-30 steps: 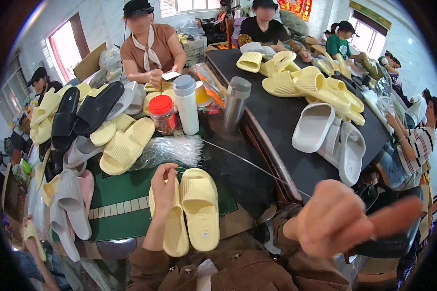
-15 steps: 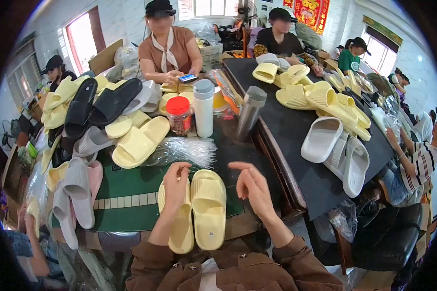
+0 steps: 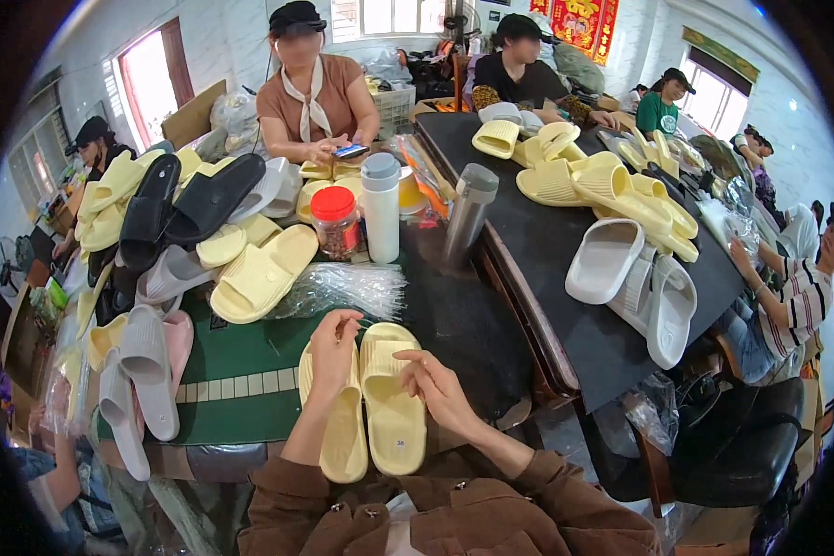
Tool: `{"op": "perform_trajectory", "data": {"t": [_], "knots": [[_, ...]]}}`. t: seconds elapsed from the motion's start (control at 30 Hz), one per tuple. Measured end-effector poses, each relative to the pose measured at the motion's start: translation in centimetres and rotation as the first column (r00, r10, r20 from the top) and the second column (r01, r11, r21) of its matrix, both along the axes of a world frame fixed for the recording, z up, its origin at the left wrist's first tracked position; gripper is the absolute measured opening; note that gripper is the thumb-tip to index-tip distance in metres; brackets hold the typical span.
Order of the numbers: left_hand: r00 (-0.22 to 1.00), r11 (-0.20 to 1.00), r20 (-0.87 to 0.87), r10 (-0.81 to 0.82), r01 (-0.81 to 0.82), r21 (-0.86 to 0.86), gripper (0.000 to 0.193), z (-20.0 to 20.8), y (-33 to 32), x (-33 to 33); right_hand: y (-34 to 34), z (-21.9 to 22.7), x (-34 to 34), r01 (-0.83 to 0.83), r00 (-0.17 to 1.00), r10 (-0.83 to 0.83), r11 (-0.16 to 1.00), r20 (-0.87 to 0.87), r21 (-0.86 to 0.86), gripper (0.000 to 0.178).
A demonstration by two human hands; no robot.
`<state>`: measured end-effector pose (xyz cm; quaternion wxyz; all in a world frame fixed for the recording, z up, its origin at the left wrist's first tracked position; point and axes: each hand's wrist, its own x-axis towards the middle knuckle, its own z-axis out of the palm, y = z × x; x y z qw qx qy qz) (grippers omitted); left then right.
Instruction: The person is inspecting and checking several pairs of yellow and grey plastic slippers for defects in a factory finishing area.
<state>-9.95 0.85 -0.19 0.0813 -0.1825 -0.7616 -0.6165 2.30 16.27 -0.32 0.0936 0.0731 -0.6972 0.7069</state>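
Observation:
A pair of pale yellow ribbed slippers lies side by side at the table's near edge, the left slipper partly behind my left hand and the right slipper showing its footbed. My left hand is over the left slipper's strap, its fingers curled together. A thin clear strand seems to run by its fingertips, but I cannot make out what they hold. My right hand reaches over the right slipper's strap edge, fingers loosely bent and apart, with nothing visible in them. Beyond the slippers lies a bundle of clear plastic strands.
A red-lidded jar, a white bottle and a steel tumbler stand ahead. Yellow, black and grey slippers pile up at left; more slippers lie on the black table at right. Across the table, a person holds a phone.
My right hand has moved left and down, from beside the pair to over the right slipper. My left hand stays near the left strap. The view has shifted slightly.

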Motion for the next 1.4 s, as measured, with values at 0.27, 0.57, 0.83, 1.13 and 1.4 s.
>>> {"op": "perform_trajectory", "data": {"t": [0.27, 0.57, 0.83, 1.13, 1.4], "knots": [[1.000, 1.000, 0.009, -0.022, 0.022, -0.004, 0.011, -0.2, 0.0, -0.3, 0.8, 0.0, -0.4, -0.017, 0.998, 0.026, 0.991, 0.065, -0.133, 0.022], [1.000, 0.999, 0.027, -0.012, 0.013, -0.053, 0.010, -0.4, -0.1, 0.1, 0.8, -0.3, -0.3, 0.061, 0.990, -0.057, 0.998, -0.130, 0.027, 0.025], [0.996, 0.999, 0.088, -0.030, 0.033, -0.031, 0.011, 0.5, 0.2, 0.1, 1.0, 1.6, 0.1, -0.071, 0.990, 0.096, 0.970, 0.099, -0.233, 0.029], [0.996, 0.995, 0.075, -0.055, 0.061, -0.081, 0.012, 0.3, -0.2, -0.1, 0.2, 2.7, 0.4, -0.166, 0.946, 0.280, 0.853, 0.165, -0.494, 0.032], [0.993, 0.996, 0.106, -0.054, 0.061, -0.070, 0.012, 0.5, 0.1, 0.0, 1.8, 6.1, 1.7, -0.260, 0.952, 0.295, 0.921, 0.083, -0.291, 0.033]]}}
